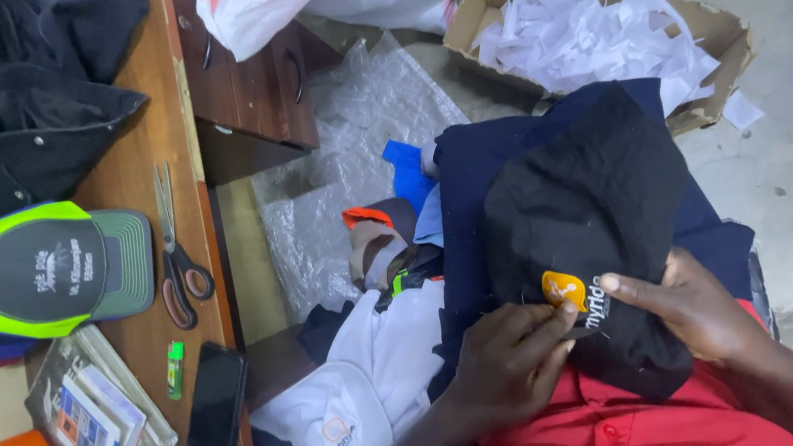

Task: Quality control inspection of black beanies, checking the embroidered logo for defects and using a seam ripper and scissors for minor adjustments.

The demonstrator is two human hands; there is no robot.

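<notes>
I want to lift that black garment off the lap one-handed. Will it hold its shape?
Probably not: the black garment drapes in folds, so it looks floppy. It seems light cloth. Both hands, left hand and right hand, steady it near the orange patch.
</notes>
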